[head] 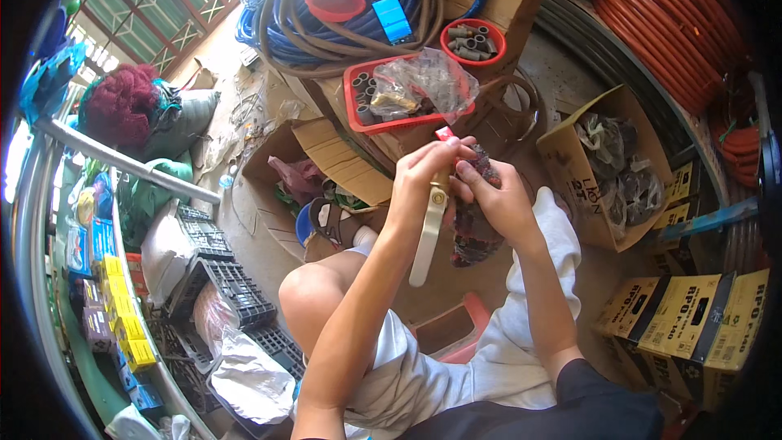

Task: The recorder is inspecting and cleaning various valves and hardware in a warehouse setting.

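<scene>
My left hand (427,165) is closed around the brass body of a lever-handled ball valve, whose pale metal lever (427,244) points down toward my lap. A small red-and-white piece (445,134) shows above its fingers. My right hand (498,195) grips a dark, multicoloured knitted cloth (476,232), which hangs below the fingers and touches the valve side. The two hands meet; what lies between the fingertips is partly hidden. Just beyond them is a red plastic basket (410,128) with grey pipe fittings and clear plastic bags.
A red bowl of grey fittings (474,62), a phone (393,18) and coiled blue hose (275,18) lie beyond. Open cardboard boxes (550,146) flank my legs. A pink plastic stool (476,311) is below, black crates (238,293) are left, and stacked cartons (678,311) and orange coils (660,30) right.
</scene>
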`<state>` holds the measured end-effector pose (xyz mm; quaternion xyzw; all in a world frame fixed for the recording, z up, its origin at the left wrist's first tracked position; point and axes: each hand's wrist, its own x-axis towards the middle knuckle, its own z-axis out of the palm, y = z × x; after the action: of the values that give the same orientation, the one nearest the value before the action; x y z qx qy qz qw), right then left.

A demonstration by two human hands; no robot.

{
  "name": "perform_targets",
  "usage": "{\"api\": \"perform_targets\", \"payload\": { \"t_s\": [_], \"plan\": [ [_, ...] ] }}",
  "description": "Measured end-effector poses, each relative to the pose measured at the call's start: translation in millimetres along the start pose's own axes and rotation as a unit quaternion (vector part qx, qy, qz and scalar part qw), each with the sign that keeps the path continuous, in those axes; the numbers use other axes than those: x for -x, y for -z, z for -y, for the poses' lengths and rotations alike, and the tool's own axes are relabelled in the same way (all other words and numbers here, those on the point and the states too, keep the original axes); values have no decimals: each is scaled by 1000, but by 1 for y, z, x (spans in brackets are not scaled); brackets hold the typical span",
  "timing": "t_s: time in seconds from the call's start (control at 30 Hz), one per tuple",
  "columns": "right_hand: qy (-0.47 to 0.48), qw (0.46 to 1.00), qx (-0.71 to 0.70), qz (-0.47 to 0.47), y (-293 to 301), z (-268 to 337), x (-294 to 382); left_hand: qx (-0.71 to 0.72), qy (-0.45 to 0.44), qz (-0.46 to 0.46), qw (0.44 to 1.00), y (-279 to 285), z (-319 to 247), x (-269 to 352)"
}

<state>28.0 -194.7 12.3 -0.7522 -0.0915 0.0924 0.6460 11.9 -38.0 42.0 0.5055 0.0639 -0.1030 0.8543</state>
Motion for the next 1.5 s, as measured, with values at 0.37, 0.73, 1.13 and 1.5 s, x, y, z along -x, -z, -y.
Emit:
{"api": "perform_targets", "payload": {
  "t_s": [0.37,0.73,1.13,1.5],
  "plan": [
    [-80,929,-357,-57,70,7,38,-51,-219,-230,947,-21,21,-25],
    [25,994,16,-103,7,5,50,-238,-250,-130,930,-37,34,-22],
    [-184,891,-389,143,0,-20,40,-396,-214,-113,886,-17,16,-25],
    [-98,917,-386,26,-24,-3,53,-416,-222,-199,859,3,6,-40]
  ]
}}
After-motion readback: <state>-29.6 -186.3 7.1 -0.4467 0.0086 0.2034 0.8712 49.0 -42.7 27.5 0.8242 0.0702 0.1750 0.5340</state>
